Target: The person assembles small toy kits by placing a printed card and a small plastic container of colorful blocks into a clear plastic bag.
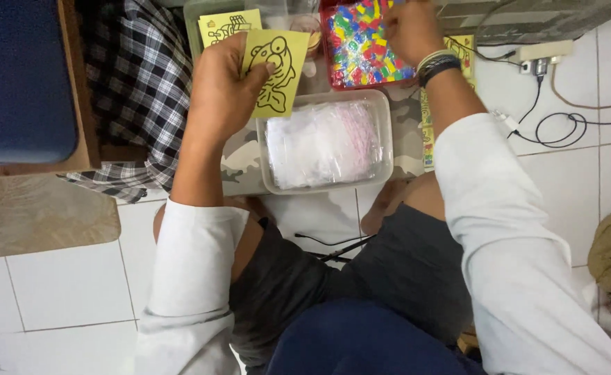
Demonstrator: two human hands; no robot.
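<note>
landmark: clear tub [389,132], a shallow see-through plastic box on a camouflage cloth [239,163], holding a heap of small clear bags [323,142]
hands: two, both the person's own, sleeves white
left hand [222,90]: just left of the clear tub's far left corner, thumb pressed on the face of a card, the other fingers curled behind it, pinching it
yellow cards: three seen
held card [279,87]: one, yellow with a black line drawing of a cartoon animal; it overlaps the tub's far left corner
held card axis: long axis runs from the tub's rim away from the person, tilted a little to the right at the far end; printed face turned up to the camera
second card [226,26]: one, same yellow, lying beyond the held card in a pale tray [193,21], far left of the tub
third card [427,128]: a yellow strip just beside the tub's right wall, mostly under the right forearm
right hand [409,28]: beyond the tub's far right corner, over a red tray [328,66]; fingers bent down into it, cannot tell what they grip
red tray: one, full of many small bright packets [357,45], too many to count
wristbands [436,64]: several on the right wrist, exact number unclear
checked cloth [135,90]: one, well left of the tub
</note>
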